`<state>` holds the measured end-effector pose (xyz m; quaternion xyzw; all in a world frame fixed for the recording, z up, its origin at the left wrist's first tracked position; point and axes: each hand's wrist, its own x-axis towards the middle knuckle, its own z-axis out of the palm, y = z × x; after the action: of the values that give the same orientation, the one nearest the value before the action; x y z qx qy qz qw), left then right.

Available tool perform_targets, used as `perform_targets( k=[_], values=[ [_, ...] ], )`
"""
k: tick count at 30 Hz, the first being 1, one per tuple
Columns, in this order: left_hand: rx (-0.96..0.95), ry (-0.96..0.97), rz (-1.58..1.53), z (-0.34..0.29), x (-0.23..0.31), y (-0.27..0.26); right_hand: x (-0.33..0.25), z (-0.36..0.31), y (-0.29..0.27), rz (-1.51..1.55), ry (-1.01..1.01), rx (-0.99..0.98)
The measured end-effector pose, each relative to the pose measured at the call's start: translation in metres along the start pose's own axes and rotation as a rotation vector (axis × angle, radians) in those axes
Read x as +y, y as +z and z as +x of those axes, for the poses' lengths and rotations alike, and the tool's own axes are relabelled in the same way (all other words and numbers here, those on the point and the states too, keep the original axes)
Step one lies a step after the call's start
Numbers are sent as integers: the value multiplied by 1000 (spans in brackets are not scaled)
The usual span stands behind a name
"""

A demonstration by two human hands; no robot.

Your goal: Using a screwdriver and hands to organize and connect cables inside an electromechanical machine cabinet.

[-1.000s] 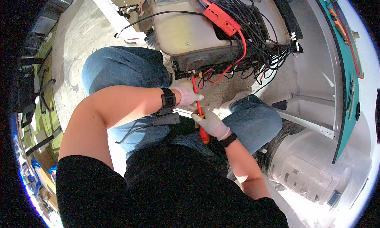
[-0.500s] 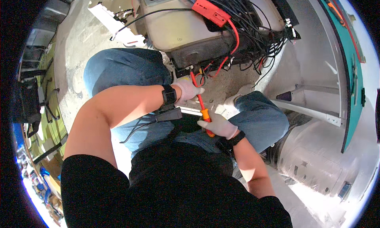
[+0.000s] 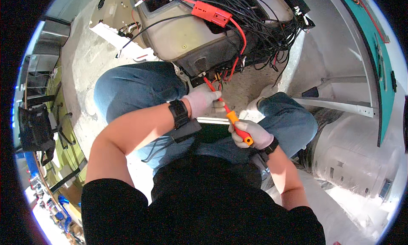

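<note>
A long screwdriver with a red and orange handle and a red shaft slants between my gloved hands. The fingers of my right hand wrap round its handle. Higher up, my left hand is closed round the shaft. The tip meets the lower front edge of a grey-beige box-like unit, by a small pale fitting; exact contact is too small to make out. Just right of the tip lie thin red, black and yellow wires. A red cable connector rests on top of the unit.
A thick tangle of black cables covers the unit's right side. A broken white panel strip lies on the concrete floor to its left. My bent knees flank the work. On the right stand a white metal frame and a teal panel edge.
The whole view has shifted a little. The screwdriver's handle has swung to the right with my right hand, and its end now faces up at me. The tip remains at the same spot.
</note>
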<state>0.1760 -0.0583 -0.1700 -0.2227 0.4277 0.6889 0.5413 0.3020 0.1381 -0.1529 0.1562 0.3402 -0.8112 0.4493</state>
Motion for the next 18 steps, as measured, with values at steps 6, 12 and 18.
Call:
perform_targets(
  k=[6,12,18],
  values=[
    [142,263,504,27,-23,-16,4,7,16,-1236,-42,524],
    [223,354,561,13,-23,-1,15,-2,36,-1536,-76,737],
    [280,400,384,-7,-8,22,-10,-10,18,-231,29,99]
  ],
)
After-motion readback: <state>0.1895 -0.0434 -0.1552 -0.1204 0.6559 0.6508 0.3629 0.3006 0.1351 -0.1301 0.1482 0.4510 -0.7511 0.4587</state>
